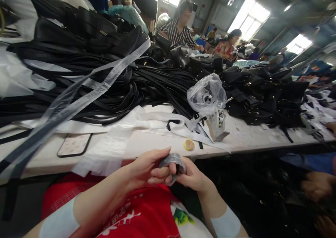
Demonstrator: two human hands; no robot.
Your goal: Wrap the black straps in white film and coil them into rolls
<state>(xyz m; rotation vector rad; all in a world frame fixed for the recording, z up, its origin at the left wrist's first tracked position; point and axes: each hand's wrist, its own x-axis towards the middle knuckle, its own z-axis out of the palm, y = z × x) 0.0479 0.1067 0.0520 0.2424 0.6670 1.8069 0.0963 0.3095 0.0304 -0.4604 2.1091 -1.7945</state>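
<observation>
Just off the table's near edge, both hands meet around a small coiled grey strip [173, 158] that looks shiny and partly see-through; its exact kind is unclear. My left hand [151, 166] is closed, with fingers curled into the loop. My right hand [193, 175] grips the coil's other side, its fingers partly hidden. A small round yellow-rimmed object [188, 145] lies on the table [154, 143] just beyond the hands. Strips of white sheet material [105, 150] hang over the edge to the left.
A phone [74, 144] lies at left. Long clear plastic strips [105, 84] cross piles of black straps [162, 80] and black bags [86, 28]. A plastic-wrapped roll [207, 94] stands centrally, with more black bags [265, 94] at right. Co-workers [178, 30] sit across; another person's hand [319, 185] shows right.
</observation>
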